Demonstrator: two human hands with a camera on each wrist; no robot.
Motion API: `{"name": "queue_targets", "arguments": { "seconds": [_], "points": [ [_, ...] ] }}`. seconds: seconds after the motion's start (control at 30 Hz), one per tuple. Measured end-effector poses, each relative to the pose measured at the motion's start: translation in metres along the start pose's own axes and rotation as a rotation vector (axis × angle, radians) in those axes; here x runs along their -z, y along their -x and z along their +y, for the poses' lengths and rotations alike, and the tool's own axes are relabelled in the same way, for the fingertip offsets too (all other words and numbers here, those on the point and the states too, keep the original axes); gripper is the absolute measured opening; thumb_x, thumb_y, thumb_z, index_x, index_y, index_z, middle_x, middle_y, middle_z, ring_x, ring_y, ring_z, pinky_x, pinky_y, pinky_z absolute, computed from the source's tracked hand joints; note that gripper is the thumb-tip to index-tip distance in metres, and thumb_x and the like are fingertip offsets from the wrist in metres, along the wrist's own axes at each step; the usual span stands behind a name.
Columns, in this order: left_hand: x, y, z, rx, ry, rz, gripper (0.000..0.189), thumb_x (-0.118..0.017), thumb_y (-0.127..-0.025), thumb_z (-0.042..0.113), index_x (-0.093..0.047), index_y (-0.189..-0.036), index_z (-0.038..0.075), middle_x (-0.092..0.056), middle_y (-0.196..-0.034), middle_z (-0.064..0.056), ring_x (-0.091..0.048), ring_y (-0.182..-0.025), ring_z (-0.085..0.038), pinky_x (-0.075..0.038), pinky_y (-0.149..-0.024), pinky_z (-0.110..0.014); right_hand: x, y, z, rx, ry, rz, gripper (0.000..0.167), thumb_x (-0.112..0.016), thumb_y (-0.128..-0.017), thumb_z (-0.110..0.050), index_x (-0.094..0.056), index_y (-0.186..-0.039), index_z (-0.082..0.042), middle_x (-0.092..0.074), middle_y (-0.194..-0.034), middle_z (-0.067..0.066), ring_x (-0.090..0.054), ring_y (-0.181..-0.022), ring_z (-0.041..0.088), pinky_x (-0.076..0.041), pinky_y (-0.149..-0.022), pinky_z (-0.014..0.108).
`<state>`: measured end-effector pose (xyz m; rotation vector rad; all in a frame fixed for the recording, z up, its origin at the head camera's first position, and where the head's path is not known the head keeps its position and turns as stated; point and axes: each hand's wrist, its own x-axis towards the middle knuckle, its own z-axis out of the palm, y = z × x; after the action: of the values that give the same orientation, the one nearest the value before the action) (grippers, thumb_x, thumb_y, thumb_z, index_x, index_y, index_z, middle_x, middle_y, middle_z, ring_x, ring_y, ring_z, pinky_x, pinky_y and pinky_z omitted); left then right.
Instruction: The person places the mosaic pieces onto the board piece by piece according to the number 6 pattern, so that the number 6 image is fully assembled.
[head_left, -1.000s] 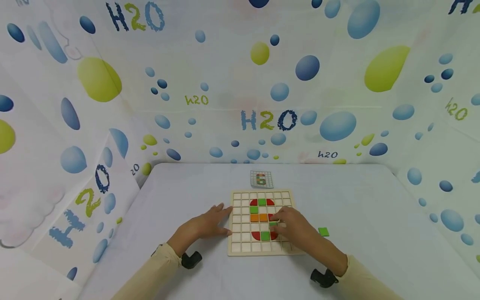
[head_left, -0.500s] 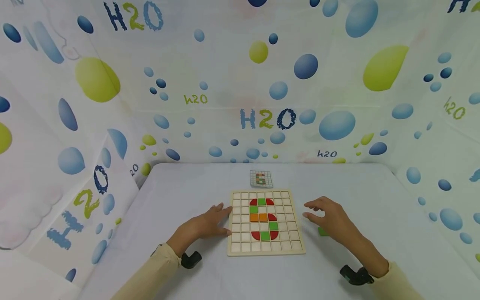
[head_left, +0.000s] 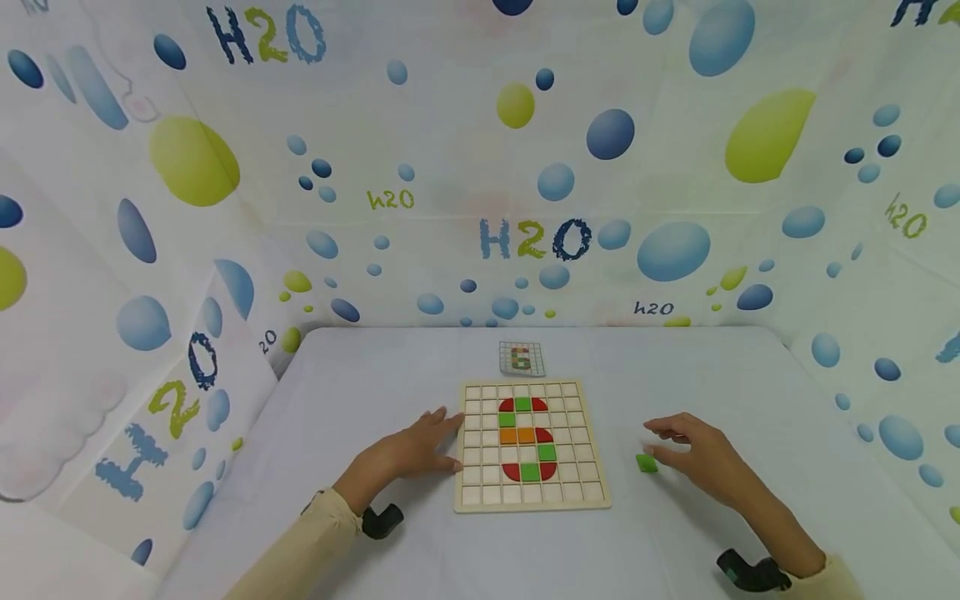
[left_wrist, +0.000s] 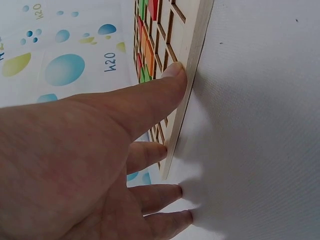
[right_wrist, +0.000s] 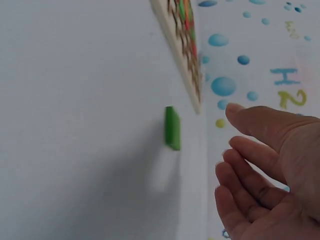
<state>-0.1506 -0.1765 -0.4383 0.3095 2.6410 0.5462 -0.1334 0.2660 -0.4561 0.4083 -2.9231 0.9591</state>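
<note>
A wooden grid board (head_left: 480, 492) lies flat on the table. Red, green and orange tiles (head_left: 527, 435) sit in its middle squares. My left hand (head_left: 408, 447) rests at the board's left edge; in the left wrist view, its thumb (left_wrist: 172, 75) touches the rim and two fingertips rest on the cloth. On the right, a loose green square tile (head_left: 647, 463) lies on the table. Just right of that tile is my right hand (head_left: 697, 454), holding nothing, with fingers relaxed. The right wrist view shows a gap between this hand and the green tile (right_wrist: 172, 128).
A small pattern card (head_left: 522, 358) with a grid and a coloured figure lies behind the board. White cloth covers the table (head_left: 375, 367). A patterned backdrop (head_left: 450, 167) rises along the table's back edge and both sides.
My right hand has left the board's tiles and moved right to beside the loose green tile. A green tile it covered on the board now shows. My left hand stays at the board's edge.
</note>
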Motion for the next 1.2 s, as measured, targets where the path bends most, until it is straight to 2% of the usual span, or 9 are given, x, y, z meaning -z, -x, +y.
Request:
{"name": "queue_targets", "arguments": {
  "seconds": [0.13,0.27,0.6,1.2],
  "points": [
    [-0.003,-0.002,-0.002,0.002,-0.004,-0.001,0.087,-0.081,-0.093,0.040,-0.038,-0.165,0.016,-0.027,-0.172,-0.021,-0.020,-0.161,-0.044,-0.029,-0.123,-0.066,-0.004,0.006,0.012,-0.038,-0.025,-0.062,0.041,-0.081,-0.094,-0.021,-0.071,-0.132,-0.009,-0.071,-0.126,0.007,-0.067,-0.118,0.032,-0.059,-0.098,0.048],
    [-0.004,-0.003,-0.002,0.004,-0.012,-0.003,0.087,-0.081,-0.093,0.041,-0.038,-0.165,0.017,-0.027,-0.173,-0.020,-0.020,-0.161,-0.043,-0.029,-0.124,-0.065,-0.011,0.010,0.020,-0.048,-0.028,-0.076,0.042,-0.083,-0.092,-0.022,-0.071,-0.131,-0.009,-0.071,-0.127,0.006,-0.067,-0.121,0.032,-0.057,-0.100,0.048],
    [-0.003,-0.004,-0.001,0.002,-0.018,-0.007,0.088,-0.080,-0.094,0.041,-0.037,-0.165,0.016,-0.026,-0.173,-0.021,-0.020,-0.161,-0.043,-0.030,-0.124,-0.064,-0.020,0.011,0.025,-0.026,-0.006,-0.042,0.043,-0.086,-0.089,-0.021,-0.072,-0.128,-0.009,-0.071,-0.125,0.006,-0.067,-0.122,0.033,-0.055,-0.103,0.052],
    [-0.002,-0.004,-0.001,-0.008,-0.023,-0.011,0.087,-0.080,-0.095,0.041,-0.036,-0.165,0.016,-0.026,-0.173,-0.021,-0.021,-0.160,-0.044,-0.030,-0.123,-0.064,-0.022,0.011,0.024,0.068,0.053,0.005,0.031,-0.085,-0.089,-0.013,-0.075,-0.118,-0.013,-0.071,-0.112,-0.006,-0.070,-0.110,0.024,-0.059,-0.097,0.041]
  ]
}}
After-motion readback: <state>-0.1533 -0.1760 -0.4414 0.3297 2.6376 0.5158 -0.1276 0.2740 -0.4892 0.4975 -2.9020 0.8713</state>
